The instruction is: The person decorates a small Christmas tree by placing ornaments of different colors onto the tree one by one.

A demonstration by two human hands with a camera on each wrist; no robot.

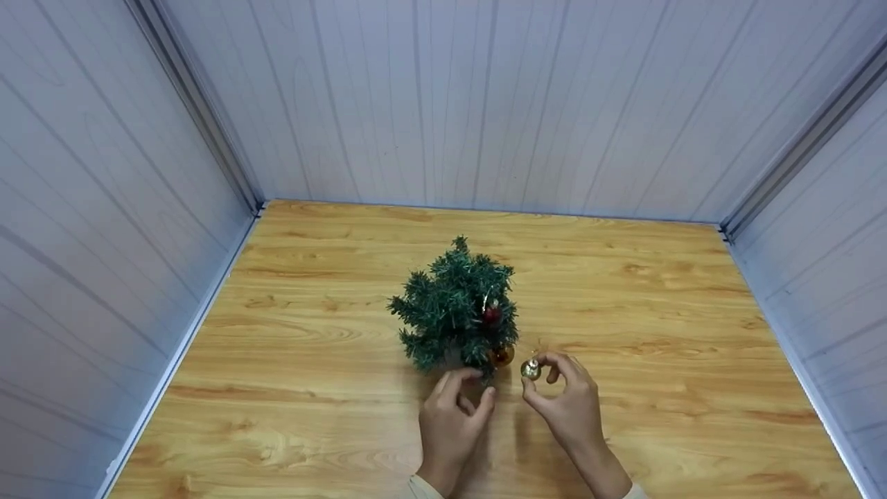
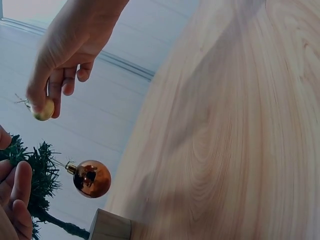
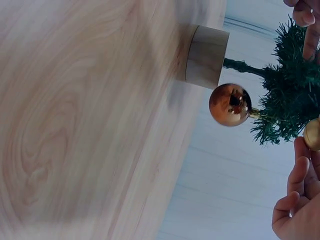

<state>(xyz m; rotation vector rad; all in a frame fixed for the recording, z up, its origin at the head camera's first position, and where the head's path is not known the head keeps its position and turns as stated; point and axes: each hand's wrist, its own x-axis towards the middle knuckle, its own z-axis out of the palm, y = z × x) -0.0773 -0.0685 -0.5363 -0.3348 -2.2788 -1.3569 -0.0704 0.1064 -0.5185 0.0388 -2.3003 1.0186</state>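
A small artificial Christmas tree (image 1: pixel 454 312) stands on the wooden table. My left hand (image 1: pixel 450 416) is at its lower front, thumb and fingertips around a branch tip. Just right of the tree, my right hand (image 1: pixel 572 402) pinches a small gold bauble (image 1: pixel 531 369) between thumb and forefinger. The bauble's thin hanging loop sticks up from its cap. On the lower right branches hangs a shiny copper-coloured bauble (image 3: pixel 230 104). Higher up on the right side is a red ornament (image 1: pixel 491 315) with a pale loop.
The tree's round wooden base (image 3: pixel 207 56) shows in both wrist views, resting on the wood-grain table (image 1: pixel 312 277). Pale panelled walls (image 1: pixel 450 104) enclose the table at the back and on both sides.
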